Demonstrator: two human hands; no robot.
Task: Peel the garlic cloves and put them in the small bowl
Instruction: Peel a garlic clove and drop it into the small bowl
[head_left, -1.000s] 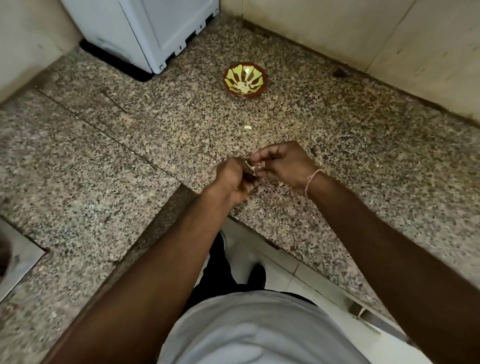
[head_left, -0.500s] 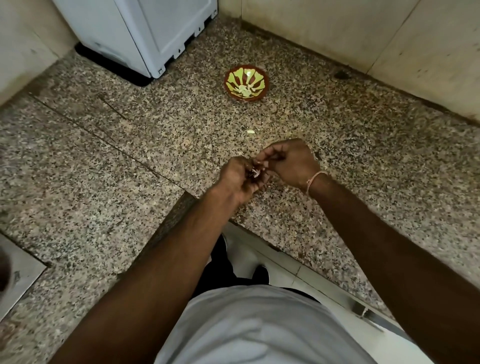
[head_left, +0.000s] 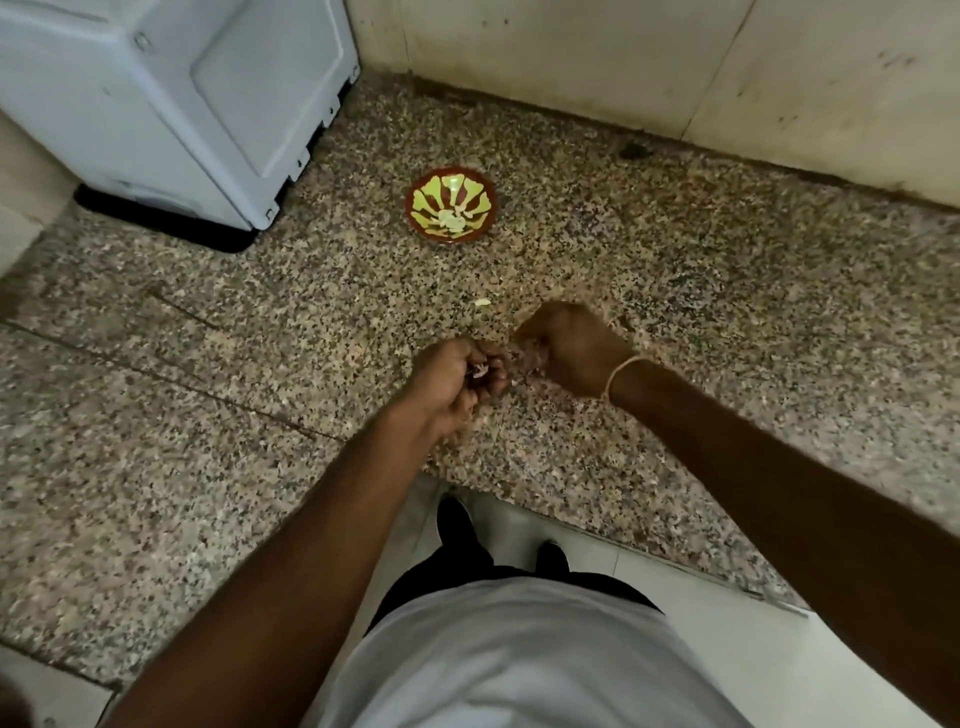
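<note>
Apart come the hands now, where a moment ago they were knuckle to knuckle over the clove! Left hand curls its fingers round a small garlic clove, pale skin just peeking out. Right hand sits just beside it, fingers curled under; whether they pinch any peel I cannot tell, it's blurred. Up the speckled granite counter, the small bowl holds peeled cloves, and one loose pale bit lies between bowl and hands
</note>
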